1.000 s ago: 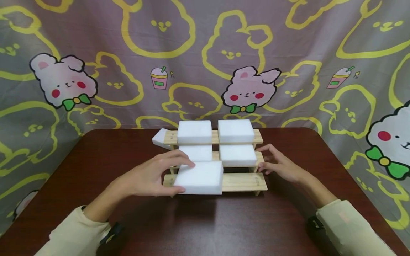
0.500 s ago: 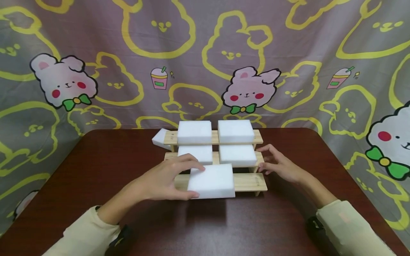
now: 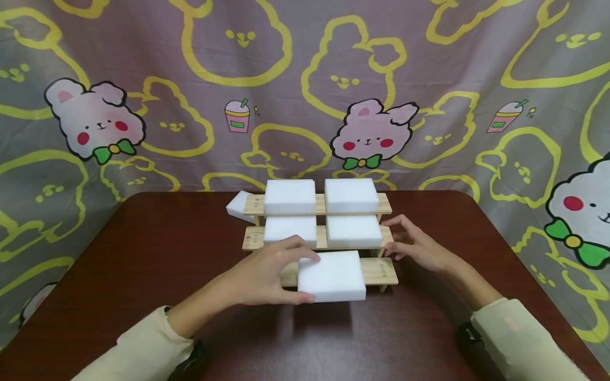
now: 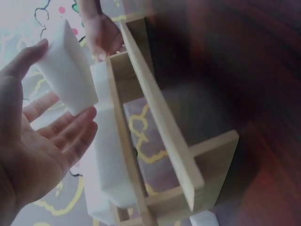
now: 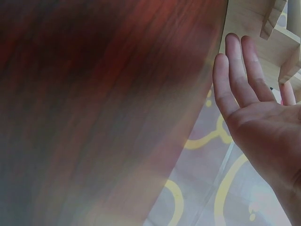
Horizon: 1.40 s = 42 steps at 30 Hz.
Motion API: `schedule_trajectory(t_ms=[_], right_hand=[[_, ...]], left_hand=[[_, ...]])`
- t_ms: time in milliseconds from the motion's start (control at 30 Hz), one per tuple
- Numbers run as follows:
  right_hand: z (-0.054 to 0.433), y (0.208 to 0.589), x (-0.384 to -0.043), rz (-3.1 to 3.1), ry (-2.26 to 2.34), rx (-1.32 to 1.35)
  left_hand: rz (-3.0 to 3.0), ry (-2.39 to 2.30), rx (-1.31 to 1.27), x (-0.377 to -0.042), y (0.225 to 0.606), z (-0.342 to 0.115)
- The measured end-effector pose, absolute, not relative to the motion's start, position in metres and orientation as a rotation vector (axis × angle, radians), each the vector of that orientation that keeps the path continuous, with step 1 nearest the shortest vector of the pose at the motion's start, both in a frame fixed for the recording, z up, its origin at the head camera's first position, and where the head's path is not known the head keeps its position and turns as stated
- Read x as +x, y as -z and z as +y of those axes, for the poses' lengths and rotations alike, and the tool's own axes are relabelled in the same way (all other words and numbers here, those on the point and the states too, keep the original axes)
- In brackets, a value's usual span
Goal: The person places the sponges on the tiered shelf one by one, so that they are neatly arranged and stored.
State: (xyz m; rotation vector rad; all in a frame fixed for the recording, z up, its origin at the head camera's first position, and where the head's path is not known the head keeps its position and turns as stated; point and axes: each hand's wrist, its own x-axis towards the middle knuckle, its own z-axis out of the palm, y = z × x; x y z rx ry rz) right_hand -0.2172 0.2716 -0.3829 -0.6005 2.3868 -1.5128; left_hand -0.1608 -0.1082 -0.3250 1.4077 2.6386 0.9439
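My left hand (image 3: 269,270) pinches a white foam block (image 3: 331,272), thumb on the near side and fingers at the far side. In the head view the block overlaps the lowest step of a three-step wooden rack (image 3: 378,270); the left wrist view shows this held block (image 4: 68,66) raised off the wood, with the left hand's fingers (image 4: 77,136) around it. My right hand (image 3: 421,248) stays at the rack's right end, fingertips right at the middle step's edge. The right wrist view shows several of its fingers (image 5: 247,80) extended beside the rack's wood (image 5: 244,23).
Two white foam blocks sit on the top step, a left one (image 3: 289,196) and a right one (image 3: 351,194). The middle step bears two more, left (image 3: 288,228) and right (image 3: 353,230). Another foam block (image 3: 240,206) lies tilted behind the rack's left end on the dark table (image 3: 157,238).
My left hand has carried the foam block rightward and slightly toward me along the lowest step, from its left part to its middle right. My right hand has stayed at the rack's end.
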Motion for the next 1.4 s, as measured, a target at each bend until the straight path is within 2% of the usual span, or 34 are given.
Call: schedule_trajectory(t_ms=[1400], right_hand=[[0.271, 0.382, -0.216, 2.392, 1.504, -0.587]], left_hand=[[2.808, -0.780, 1.214, -0.157, 0.361, -0.064]])
